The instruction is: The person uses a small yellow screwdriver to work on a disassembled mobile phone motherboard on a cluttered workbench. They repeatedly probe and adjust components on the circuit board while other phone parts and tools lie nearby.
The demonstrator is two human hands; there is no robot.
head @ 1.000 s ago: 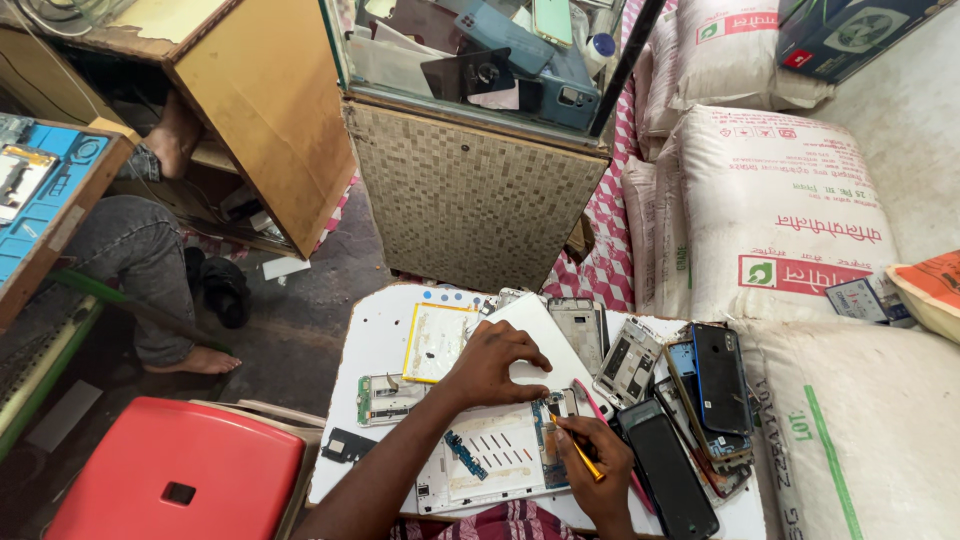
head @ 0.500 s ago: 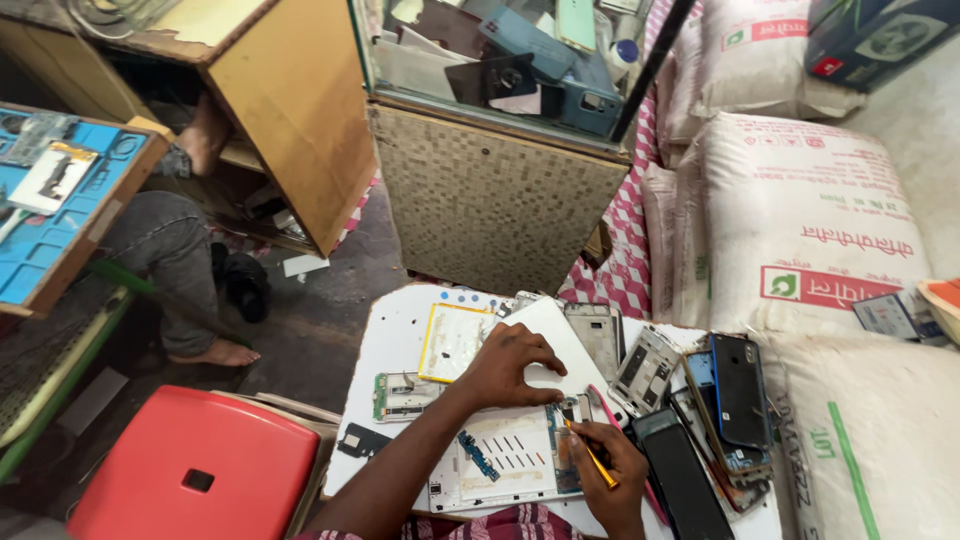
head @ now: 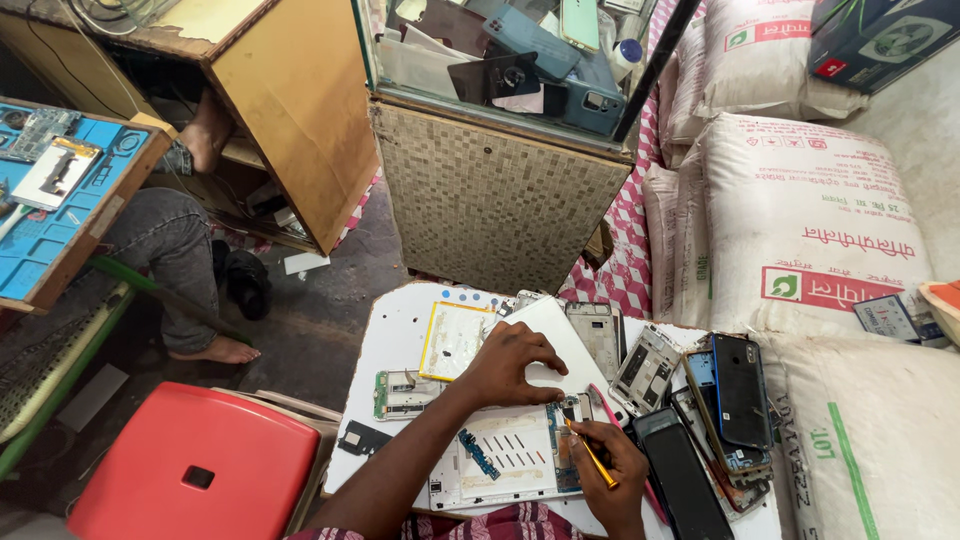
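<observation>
Opened tablet point(head: 505, 455) under left hand point(head: 510, 365), beside right hand point(head: 610, 475).

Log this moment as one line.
left hand pressing opened white tablet | right hand holding yellow-handled tool at its board

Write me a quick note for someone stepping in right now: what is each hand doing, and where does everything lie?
Left hand: pressed flat on the opened white tablet, steadying it.
Right hand: holds a yellow-handled tool, tip at the tablet's right edge.
Back cover is off; the yellow-edged panel lies beside it on the white table.
Phone frames and dark phones lie to the right, untouched.
</observation>
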